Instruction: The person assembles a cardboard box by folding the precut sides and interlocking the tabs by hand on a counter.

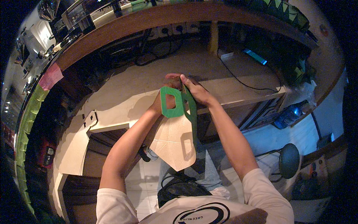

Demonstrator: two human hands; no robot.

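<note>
Between my hands is a folded card piece [172, 136], plain tan on its inner face, with green flaps [178, 108] that have cut-out openings. Crease lines cross the tan face, which tapers to a blunt point toward my body. My left hand [157, 104] grips the piece from the left, partly hidden behind the green flap; skin shows through the opening. From the far right side my right hand [199, 93] closes on the folded end, thumb raised along its top edge. Some fingertips of both hands are hidden behind the card.
Beyond my hands runs a pale worktop [149, 84] under a wooden shelf [149, 22]. A lit phone [255, 56] lies there with a black cable [223, 65]. To the right are a blue bottle [288, 116] and a dark round stool [289, 161]. Pink paper [51, 76] hangs at left.
</note>
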